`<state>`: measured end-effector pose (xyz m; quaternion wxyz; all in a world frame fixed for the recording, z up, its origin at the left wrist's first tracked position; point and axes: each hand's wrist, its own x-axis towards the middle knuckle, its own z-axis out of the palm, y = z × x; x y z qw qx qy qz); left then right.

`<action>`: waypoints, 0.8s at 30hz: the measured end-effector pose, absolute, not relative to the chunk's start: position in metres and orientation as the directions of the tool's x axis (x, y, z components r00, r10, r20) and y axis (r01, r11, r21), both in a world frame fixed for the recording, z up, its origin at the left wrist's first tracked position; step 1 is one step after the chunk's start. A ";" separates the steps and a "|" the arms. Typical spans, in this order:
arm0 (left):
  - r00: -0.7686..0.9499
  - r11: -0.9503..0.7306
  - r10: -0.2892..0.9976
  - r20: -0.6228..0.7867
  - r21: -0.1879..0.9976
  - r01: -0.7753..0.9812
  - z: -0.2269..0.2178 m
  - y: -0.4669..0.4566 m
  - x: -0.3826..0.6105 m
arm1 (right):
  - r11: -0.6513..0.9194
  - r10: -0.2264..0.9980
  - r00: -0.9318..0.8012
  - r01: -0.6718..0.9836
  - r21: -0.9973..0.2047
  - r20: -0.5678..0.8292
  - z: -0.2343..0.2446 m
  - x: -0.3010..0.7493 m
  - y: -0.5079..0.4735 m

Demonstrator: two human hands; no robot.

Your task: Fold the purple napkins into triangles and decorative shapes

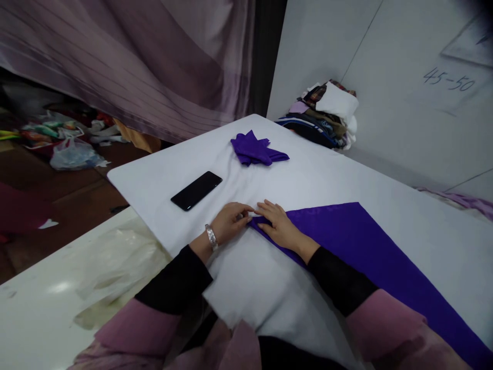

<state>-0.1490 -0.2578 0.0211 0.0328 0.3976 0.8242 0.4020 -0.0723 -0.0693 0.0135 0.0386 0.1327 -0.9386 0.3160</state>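
Observation:
A large purple cloth (365,246) lies flat on the white-covered table (308,174), folded to a point on its left. My left hand (230,222), with a silver bracelet at the wrist, pinches that pointed corner with curled fingers. My right hand (278,222) rests on the cloth just beside it, fingers together and pressing the fold down. Both hands nearly touch at the tip. A folded purple cloth (256,149) sits farther back on the table.
A black phone (196,190) lies left of my hands. A pile of mixed clothes (325,115) sits at the table's far corner by the wall. A mauve curtain (134,67) hangs behind; bags and clutter (65,144) lie on the floor at left.

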 end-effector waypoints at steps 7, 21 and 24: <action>-0.660 0.278 0.690 0.299 0.732 0.622 0.021 -0.258 -0.147 | 0.747 -0.276 -0.955 -0.286 -0.600 0.112 0.020 -0.071 -0.072; -0.689 0.406 0.682 0.245 0.657 0.635 0.015 -0.256 -0.150 | 0.802 -0.171 -0.977 -0.214 -0.558 0.129 0.014 -0.075 -0.050; -0.672 0.411 0.693 0.262 0.622 0.667 0.014 -0.255 -0.150 | 0.833 -0.123 -0.981 -0.184 -0.522 0.149 0.010 -0.076 -0.048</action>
